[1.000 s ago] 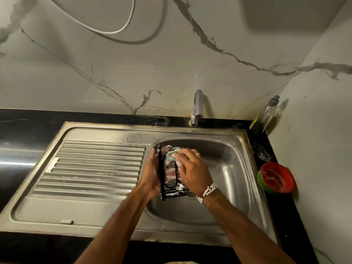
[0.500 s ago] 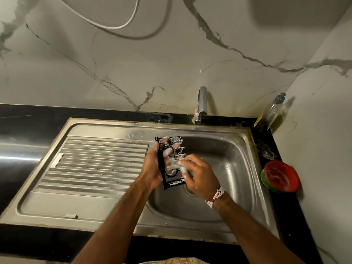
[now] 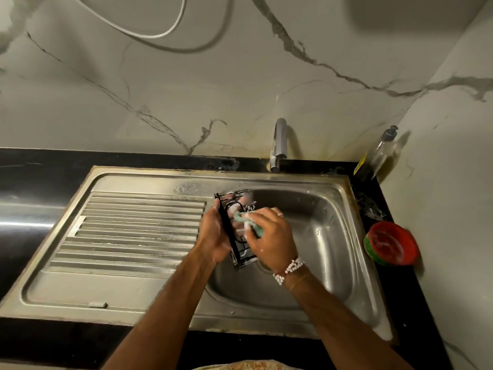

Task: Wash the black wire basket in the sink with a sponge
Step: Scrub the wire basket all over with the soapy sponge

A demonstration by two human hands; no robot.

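Observation:
A small black wire basket (image 3: pixel 233 209), streaked with white suds, is held on edge over the left side of the steel sink bowl (image 3: pixel 328 236). My left hand (image 3: pixel 213 233) grips it from the left, fingers wrapped behind the frame. My right hand (image 3: pixel 269 236) presses a soapy green sponge (image 3: pixel 248 222) against the basket's inner wires from the right. The basket's lower part is hidden behind my right hand.
A chrome tap (image 3: pixel 278 145) stands behind the bowl. The ribbed drainboard (image 3: pixel 133 231) lies to the left. A dish soap bottle (image 3: pixel 376 156) stands in the back right corner. A red dish with suds (image 3: pixel 390 243) sits on the black counter at right.
My right hand and the sponge slid from the basket's top edge down to its middle. The basket stayed in my left hand, tilted a little more upright.

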